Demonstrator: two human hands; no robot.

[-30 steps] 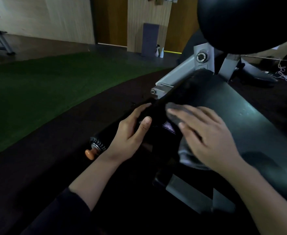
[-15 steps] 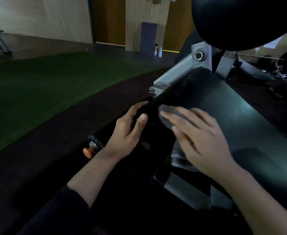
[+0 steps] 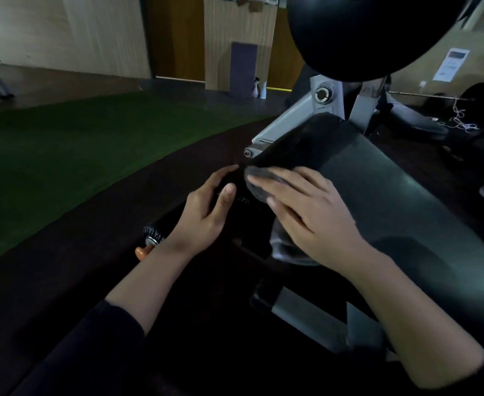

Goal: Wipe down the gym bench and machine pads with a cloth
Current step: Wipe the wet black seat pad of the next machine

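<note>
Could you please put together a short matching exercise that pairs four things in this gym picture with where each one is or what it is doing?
Column 1
1. cloth
2. left hand
3. orange knob
4. spray bottles

Column 2
A. on the floor by the far wall
B. pressed flat under the right hand on the bench pad
C. at the end of the black roller, near the left wrist
D. resting on the pad's left edge

Pairs: 1-B, 2-D, 3-C, 4-A
</note>
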